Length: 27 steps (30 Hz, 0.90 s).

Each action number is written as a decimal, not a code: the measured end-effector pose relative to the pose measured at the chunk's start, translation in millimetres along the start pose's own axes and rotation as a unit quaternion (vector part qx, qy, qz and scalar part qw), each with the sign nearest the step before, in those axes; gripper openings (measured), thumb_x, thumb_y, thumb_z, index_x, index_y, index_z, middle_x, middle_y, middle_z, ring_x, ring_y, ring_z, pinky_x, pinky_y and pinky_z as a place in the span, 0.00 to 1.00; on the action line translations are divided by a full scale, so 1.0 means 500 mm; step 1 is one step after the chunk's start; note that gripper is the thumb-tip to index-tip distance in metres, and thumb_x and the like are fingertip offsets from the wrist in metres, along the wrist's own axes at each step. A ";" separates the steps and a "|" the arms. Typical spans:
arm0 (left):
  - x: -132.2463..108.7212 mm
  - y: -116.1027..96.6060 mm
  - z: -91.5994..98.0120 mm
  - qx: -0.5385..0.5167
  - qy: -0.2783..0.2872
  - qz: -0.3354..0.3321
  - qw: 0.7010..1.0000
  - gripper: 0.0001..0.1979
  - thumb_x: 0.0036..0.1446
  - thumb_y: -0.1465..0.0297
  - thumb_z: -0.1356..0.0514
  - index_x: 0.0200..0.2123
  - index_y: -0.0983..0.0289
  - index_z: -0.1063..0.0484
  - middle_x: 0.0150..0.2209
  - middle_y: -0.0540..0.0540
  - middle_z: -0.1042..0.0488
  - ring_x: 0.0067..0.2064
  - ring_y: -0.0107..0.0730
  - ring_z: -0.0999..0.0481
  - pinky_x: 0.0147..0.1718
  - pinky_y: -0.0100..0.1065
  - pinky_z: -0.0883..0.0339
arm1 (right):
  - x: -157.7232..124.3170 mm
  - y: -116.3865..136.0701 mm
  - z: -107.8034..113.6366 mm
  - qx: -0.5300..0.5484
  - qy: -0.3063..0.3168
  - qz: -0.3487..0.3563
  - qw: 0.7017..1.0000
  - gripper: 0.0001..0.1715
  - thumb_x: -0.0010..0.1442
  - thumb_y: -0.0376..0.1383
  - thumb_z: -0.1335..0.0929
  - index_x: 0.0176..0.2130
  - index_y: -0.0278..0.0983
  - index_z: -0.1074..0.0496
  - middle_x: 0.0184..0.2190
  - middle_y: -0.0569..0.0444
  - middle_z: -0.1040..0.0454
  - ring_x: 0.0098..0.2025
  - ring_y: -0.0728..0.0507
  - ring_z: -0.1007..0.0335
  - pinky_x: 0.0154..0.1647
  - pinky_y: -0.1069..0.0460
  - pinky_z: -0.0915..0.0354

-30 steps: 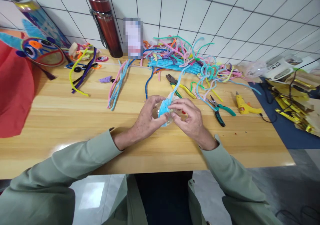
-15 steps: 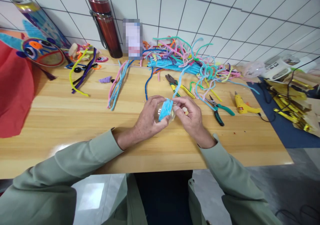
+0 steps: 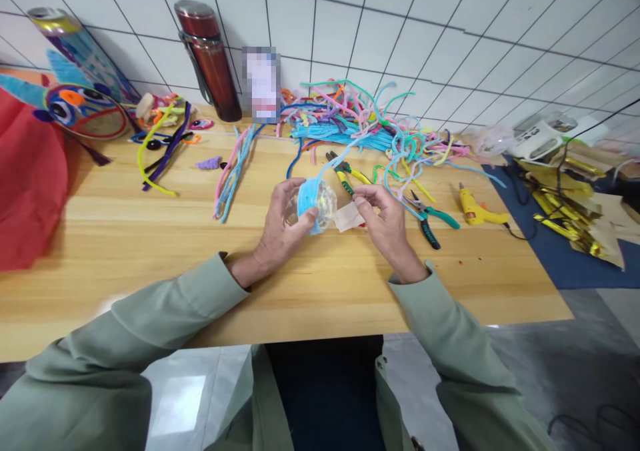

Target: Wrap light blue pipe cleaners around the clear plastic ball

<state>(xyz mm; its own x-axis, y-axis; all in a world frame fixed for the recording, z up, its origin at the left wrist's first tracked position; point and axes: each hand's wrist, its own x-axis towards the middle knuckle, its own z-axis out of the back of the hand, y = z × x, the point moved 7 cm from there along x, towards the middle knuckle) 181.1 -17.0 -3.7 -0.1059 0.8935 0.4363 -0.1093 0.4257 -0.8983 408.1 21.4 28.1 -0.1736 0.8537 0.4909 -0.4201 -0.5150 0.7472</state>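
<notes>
My left hand [image 3: 285,221] is closed around a round, clear plastic piece [image 3: 327,204], its thumb pressed on the front. A band of light-blue pipe cleaner [image 3: 307,201] is wound around the plastic, and a loose blue strand rises from it toward the back right. To the right, my right hand [image 3: 383,214] is apart from the plastic, thumb and fingers pinched together; I cannot make out what, if anything, is between them. Beside its fingertips is a small whitish piece of paper [image 3: 349,217], and I cannot tell whether the hand touches it.
Behind the hands lie yellow-handled pliers [image 3: 345,177] and a tangled pile of pipe cleaners [image 3: 350,127]. Green-handled pliers [image 3: 430,227] and a yellow glue gun [image 3: 477,207] are at right. At back left stand a red thermos [image 3: 210,64] and a tall can [image 3: 83,51].
My left hand has tilted the plastic piece, showing its clear, ridged end. My right hand has come away from it to the right, uncovering the whitish paper. The view has shifted slightly.
</notes>
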 end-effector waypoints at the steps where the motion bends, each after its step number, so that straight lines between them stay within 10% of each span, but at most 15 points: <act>1: 0.003 0.006 0.003 -0.006 -0.012 0.004 1.000 0.27 0.66 0.52 0.32 0.61 0.56 0.32 0.59 0.59 0.25 0.60 0.45 0.22 0.58 0.45 0.23 | 0.003 -0.004 0.000 -0.031 0.030 0.007 0.999 0.11 0.69 0.35 0.30 0.49 0.42 0.19 0.42 0.52 0.16 0.43 0.40 0.21 0.44 0.45 0.28; 9: -0.003 0.017 -0.009 -0.005 0.008 0.014 1.000 0.26 0.66 0.55 0.33 0.61 0.58 0.31 0.59 0.60 0.24 0.60 0.45 0.22 0.62 0.48 0.26 | -0.019 -0.058 -0.042 -0.179 0.240 -0.034 0.954 0.07 0.64 0.31 0.26 0.34 0.40 0.24 0.35 0.52 0.21 0.39 0.42 0.27 0.42 0.49 0.38; 17: 0.015 0.040 -0.016 0.036 0.014 -0.029 0.999 0.25 0.63 0.62 0.32 0.61 0.58 0.31 0.60 0.61 0.26 0.64 0.49 0.24 0.67 0.52 0.30 | 0.000 -0.087 0.016 -0.198 0.093 -0.092 0.971 0.12 0.74 0.42 0.35 0.41 0.41 0.25 0.31 0.52 0.23 0.35 0.39 0.29 0.40 0.47 0.38; 27: 0.020 0.025 -0.020 0.083 0.035 -0.075 0.993 0.23 0.63 0.64 0.33 0.60 0.60 0.30 0.61 0.62 0.26 0.65 0.49 0.25 0.66 0.53 0.29 | 0.051 -0.122 0.202 -0.188 0.030 -0.151 0.970 0.16 0.59 0.39 0.34 0.39 0.40 0.18 0.28 0.54 0.21 0.31 0.41 0.27 0.39 0.46 0.29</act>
<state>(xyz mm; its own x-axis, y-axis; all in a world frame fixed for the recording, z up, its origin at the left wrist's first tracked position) 188.6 -1.6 -11.0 -0.0069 0.8317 0.5552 -0.2798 0.5315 -0.7995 519.5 67.0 40.3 -0.0388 0.9703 0.2388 -0.7529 -0.1855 0.6314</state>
